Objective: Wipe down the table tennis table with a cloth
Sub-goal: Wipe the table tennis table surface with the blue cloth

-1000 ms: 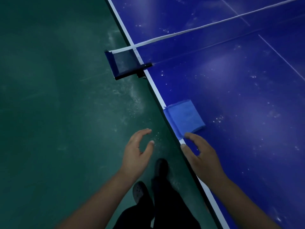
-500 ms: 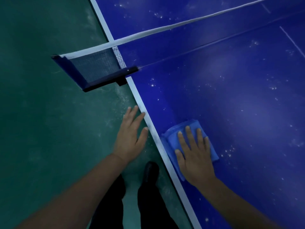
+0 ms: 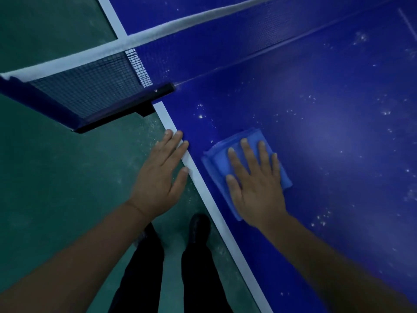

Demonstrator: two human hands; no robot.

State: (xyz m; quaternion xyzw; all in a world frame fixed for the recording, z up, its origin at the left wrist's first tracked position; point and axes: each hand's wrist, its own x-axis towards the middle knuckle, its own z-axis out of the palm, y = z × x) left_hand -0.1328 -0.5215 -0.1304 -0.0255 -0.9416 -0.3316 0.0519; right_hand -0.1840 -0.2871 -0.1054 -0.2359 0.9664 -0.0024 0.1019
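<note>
The table tennis table (image 3: 327,136) is dark blue with a white side line and many small white specks on it. A folded blue cloth (image 3: 220,163) lies flat on the blue surface close to the side line. My right hand (image 3: 255,184) presses down on the cloth with straight, spread fingers and covers most of it. My left hand (image 3: 161,175) lies flat with straight fingers at the table's edge, fingertips over the white side line.
The net (image 3: 97,86) with its white top band and dark clamp post (image 3: 126,109) crosses the table just beyond my hands. Green floor (image 3: 56,177) lies to the left. My dark trouser legs and shoes (image 3: 199,227) stand beside the table edge.
My right hand came down flat on the cloth and slid it inward, away from the edge. My left hand opened and moved up to the side line.
</note>
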